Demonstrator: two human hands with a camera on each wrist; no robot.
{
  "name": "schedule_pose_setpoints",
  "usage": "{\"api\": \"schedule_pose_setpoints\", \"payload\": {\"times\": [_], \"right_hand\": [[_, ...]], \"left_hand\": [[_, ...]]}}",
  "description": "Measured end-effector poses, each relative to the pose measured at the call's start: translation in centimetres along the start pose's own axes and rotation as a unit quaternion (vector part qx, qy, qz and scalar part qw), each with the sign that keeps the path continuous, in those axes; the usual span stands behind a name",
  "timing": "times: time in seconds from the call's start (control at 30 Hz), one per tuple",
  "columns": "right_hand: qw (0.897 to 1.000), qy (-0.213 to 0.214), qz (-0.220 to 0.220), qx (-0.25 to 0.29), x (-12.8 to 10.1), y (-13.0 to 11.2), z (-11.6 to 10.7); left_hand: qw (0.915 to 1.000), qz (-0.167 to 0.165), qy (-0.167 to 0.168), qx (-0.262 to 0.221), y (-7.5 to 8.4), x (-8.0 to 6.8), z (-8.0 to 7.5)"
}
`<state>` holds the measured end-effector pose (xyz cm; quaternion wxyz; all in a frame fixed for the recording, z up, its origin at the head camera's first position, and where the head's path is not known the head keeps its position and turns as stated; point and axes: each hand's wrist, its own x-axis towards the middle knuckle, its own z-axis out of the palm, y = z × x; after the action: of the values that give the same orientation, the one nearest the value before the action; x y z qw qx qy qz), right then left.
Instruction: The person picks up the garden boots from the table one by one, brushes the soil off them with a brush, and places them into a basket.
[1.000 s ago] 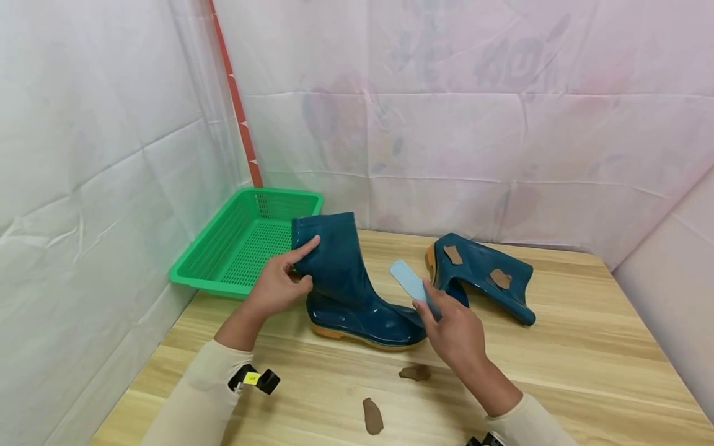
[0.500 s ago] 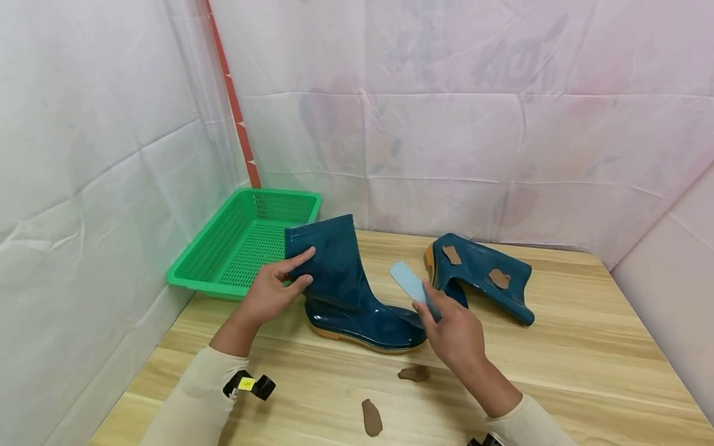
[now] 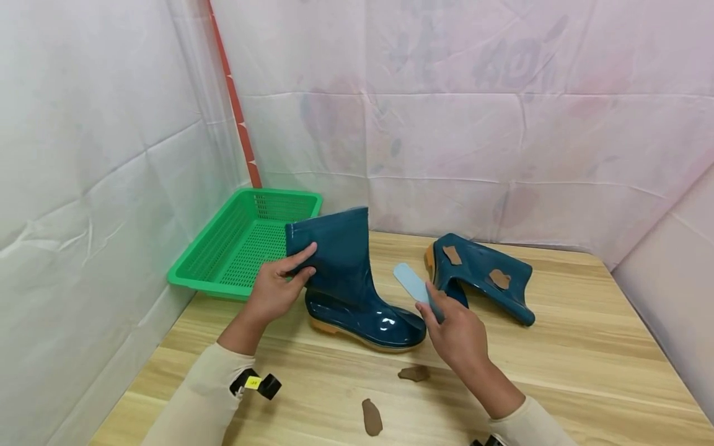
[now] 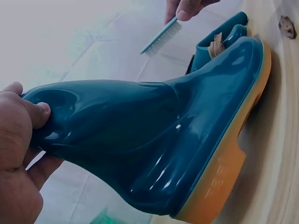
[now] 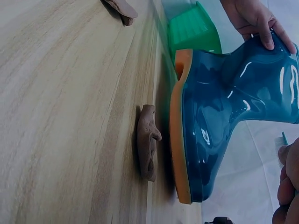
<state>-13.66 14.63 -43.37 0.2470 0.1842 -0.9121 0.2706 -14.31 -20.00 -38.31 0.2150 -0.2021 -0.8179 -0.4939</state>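
The left hand (image 3: 277, 286), pinching the cuff of the upright boot (image 3: 352, 282), has stood its shaft straighter, while the right hand (image 3: 454, 332) keeps gripping the brush (image 3: 415, 287) poised just beside it, so brushing looks imminent.

A light wooden table with a pale striped grain (image 3: 586, 365) is filling the near part of the scene, running right up to the walls. Creased white plastic sheeting (image 3: 474, 124) is hanging along the far wall, with faint pinkish shapes showing through it, and more of it is covering the left wall (image 3: 83, 186). A thin red strip (image 3: 237, 105) is running up the far left corner. Soft, even light is falling throughout.
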Motion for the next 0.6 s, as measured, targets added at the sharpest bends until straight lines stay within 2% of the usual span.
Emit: {"api": "schedule_pose_setpoints", "payload": {"times": [0.27,0.47,0.6], "right_hand": [[1.0,0.009,0.002,-0.005,0.1,0.2,0.0],[1.0,-0.003,0.018,-0.002,0.2,0.4,-0.3],[1.0,0.012,0.023,-0.001,0.3,0.6,-0.5]], "left_hand": [[0.9992,0.024,0.03,-0.005,0.1,1.0,0.1],[0.997,0.034,0.065,-0.024,0.4,1.8,-0.4],[0.9944,0.043,0.09,-0.036,0.9,2.5,-0.8]]}}
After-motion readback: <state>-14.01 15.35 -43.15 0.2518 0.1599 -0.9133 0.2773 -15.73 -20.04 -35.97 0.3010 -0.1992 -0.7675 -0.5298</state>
